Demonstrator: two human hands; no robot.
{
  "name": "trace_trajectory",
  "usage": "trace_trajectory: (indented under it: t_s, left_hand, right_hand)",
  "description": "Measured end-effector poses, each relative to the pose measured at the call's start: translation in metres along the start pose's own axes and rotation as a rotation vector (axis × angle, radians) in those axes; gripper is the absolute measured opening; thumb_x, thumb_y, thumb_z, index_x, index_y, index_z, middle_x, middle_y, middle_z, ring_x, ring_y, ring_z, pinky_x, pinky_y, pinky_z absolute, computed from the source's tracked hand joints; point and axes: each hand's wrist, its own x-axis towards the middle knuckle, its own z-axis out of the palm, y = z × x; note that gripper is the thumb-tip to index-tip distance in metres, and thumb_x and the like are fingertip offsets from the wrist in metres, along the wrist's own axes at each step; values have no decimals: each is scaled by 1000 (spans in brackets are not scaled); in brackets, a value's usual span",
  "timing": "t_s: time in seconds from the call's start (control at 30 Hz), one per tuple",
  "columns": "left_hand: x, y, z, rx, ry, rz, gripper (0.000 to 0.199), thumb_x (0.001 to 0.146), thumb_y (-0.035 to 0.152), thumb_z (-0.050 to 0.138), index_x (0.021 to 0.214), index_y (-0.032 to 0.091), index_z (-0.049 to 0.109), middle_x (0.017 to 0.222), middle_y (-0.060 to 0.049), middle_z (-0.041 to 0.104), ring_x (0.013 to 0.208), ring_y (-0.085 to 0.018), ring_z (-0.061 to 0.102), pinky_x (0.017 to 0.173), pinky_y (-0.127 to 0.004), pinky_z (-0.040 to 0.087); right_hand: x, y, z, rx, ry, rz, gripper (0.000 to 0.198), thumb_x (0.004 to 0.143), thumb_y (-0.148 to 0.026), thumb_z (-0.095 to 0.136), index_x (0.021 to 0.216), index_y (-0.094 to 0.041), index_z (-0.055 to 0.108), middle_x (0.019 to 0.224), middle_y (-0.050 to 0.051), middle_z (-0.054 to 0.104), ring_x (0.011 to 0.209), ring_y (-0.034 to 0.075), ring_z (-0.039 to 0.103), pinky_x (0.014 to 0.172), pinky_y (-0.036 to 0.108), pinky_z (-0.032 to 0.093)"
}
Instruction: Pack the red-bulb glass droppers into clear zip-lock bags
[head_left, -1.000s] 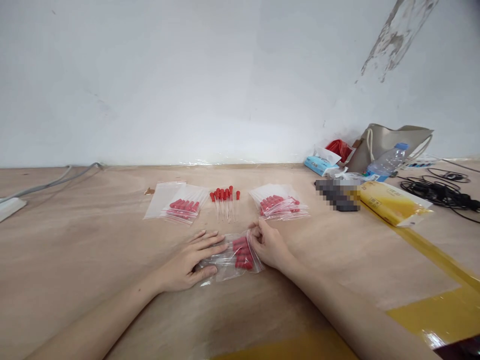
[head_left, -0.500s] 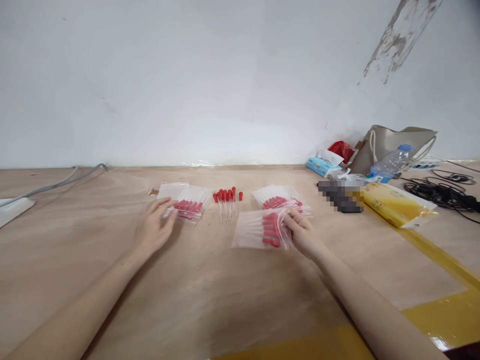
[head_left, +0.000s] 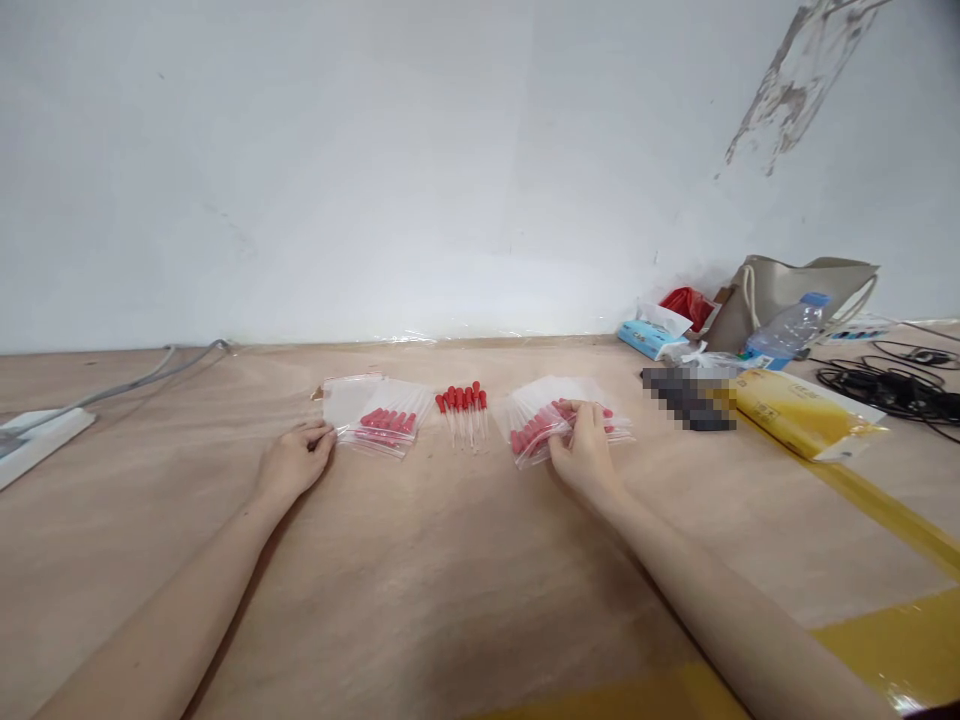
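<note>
Scuffed white wall (head_left: 337, 170), brown tabletop (head_left: 420, 590), bagged droppers (head_left: 388, 421)

Beside the yellow packet (head_left: 806, 412), a dark object (head_left: 705, 420) is pixelated; left of the packet, the right hand (head_left: 585, 440) partly hides bagged droppers (head_left: 531, 437).
</note>
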Motion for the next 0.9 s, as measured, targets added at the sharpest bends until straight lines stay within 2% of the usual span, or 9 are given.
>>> trace_trajectory:
  t_s: [0.1,0.2,0.33,0.47,0.53,0.6,0.7,0.83,0.9]
  left_hand:
    - [0,-1,-3,-35,117,-51,26,75,34,49,79,18,69,102,-6,66,90,-26,61,77,-36,48]
    - [-1,5,-13,-91,325,-88,30,79,32,45,84,11,66,105,-12,63,91,-27,60,80,-38,47]
    - [-12,36,-30,-205,492,53,36,88,32,36,99,8,60,111,-11,58,104,-21,53,94,-35,39]
    - [-33,73,-33,-323,275,376,20,86,30,47,96,22,63,106,2,61,98,-14,57,90,-27,44]
    - [-42,84,-30,-467,-6,671,21,87,24,46,97,21,64,105,-1,62,99,-15,57,90,-30,45]
    - [-49,89,-28,-507,-254,821,22,87,21,45,99,22,64,105,-3,63,101,-16,57,90,-31,45]
    - [-57,92,-28,-428,-402,823,26,84,19,46,104,23,63,115,-5,58,108,-19,52,92,-35,43]
    - [-77,109,-26,-345,-308,719,31,86,21,40,110,22,60,121,-7,54,112,-22,49,96,-40,40]
    - [-89,120,-22,-294,-334,686,36,89,27,40,123,23,49,129,-7,47,118,-22,44,99,-41,37]
  right_hand:
    - [-8,-2,-6,-102,65,-210,28,64,-9,46,91,-17,49,96,11,51,97,23,48,82,39,42]
    - [-14,-9,-10,-179,108,-341,21,69,-14,50,90,-18,54,97,9,53,95,21,49,80,36,39]
    - [-19,-29,-7,-369,-44,-420,13,78,-21,49,85,-19,59,91,6,58,87,19,50,77,33,32]
    - [-16,-45,9,-590,-376,-467,24,84,-21,39,80,-18,63,81,8,61,84,20,47,77,36,27]
    - [-12,-47,18,-653,-478,-470,26,83,-21,40,79,-15,65,81,11,61,84,22,46,79,38,26]
    - [-6,-47,25,-697,-538,-453,25,80,-19,43,78,-13,67,84,14,61,86,24,46,80,39,27]
    - [7,-48,32,-727,-598,-327,23,77,-17,45,80,-11,67,88,16,60,87,25,50,80,39,30]
    - [29,-56,39,-719,-657,-102,22,76,-9,44,86,-10,64,85,16,62,81,25,58,73,36,38]
    - [38,-60,47,-716,-639,-51,23,78,-8,42,88,-10,63,88,17,61,82,25,60,68,34,41]
